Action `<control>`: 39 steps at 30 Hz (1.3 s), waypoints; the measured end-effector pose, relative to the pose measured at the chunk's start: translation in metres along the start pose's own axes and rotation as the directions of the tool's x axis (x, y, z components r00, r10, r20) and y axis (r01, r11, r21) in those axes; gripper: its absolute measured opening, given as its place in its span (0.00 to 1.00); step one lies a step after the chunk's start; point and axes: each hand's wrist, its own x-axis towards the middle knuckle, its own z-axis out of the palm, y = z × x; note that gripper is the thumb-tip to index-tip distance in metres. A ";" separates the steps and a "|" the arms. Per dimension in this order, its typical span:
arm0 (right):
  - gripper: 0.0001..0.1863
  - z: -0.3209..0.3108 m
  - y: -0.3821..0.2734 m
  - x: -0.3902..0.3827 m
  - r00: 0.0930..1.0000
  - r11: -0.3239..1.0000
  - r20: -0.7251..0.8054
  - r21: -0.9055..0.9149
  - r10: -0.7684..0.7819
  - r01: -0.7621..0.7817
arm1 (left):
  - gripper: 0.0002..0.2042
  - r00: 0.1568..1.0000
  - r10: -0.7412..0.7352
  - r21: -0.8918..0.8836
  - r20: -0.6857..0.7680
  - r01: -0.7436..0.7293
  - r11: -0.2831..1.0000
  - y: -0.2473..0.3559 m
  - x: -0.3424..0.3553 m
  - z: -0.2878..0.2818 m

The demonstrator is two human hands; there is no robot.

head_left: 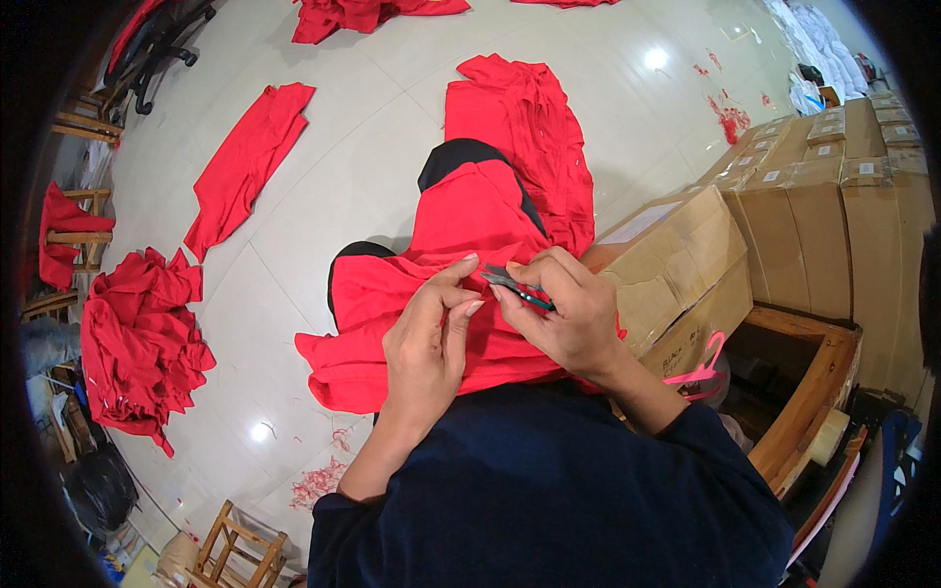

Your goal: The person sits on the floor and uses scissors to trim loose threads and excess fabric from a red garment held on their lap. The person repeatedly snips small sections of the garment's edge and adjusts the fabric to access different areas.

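A red garment (377, 338) is spread over my lap, covering my dark-clothed legs. In my right hand (569, 304) is a small pair of thread snips (534, 297), dark-handled, with the grey blades aimed left. Just left of the blades, my left hand (428, 328) has its fingers curled above the red cloth. Its thumb and fingertips come close together in a pinch; whatever thread or bit of cloth lies between them is too small to make out.
More red garments (524, 137) lie on the tiled floor ahead, with a heap (142, 338) at the left. Cardboard boxes (676, 260) crowd my right side, beside a wooden frame (818, 402) and a pink hanger (704, 365). Red thread scraps (323, 482) litter the floor near a wooden stool (235, 549).
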 end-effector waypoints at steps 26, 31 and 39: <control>0.13 -0.001 -0.003 0.002 0.999 0.999 -0.023 0.009 -0.035 0.035 | 0.05 0.992 -0.124 -0.211 0.005 0.122 0.970 -0.003 -0.002 -0.002; 0.15 0.001 0.003 0.000 0.998 0.999 -0.034 0.015 -0.048 0.049 | 0.06 0.989 -0.142 -0.250 0.033 0.145 0.957 0.006 -0.001 -0.004; 0.26 0.001 -0.001 0.000 0.969 0.907 0.045 0.342 0.244 -0.244 | 0.09 0.946 -0.306 -0.706 0.109 0.291 0.646 -0.007 0.001 -0.001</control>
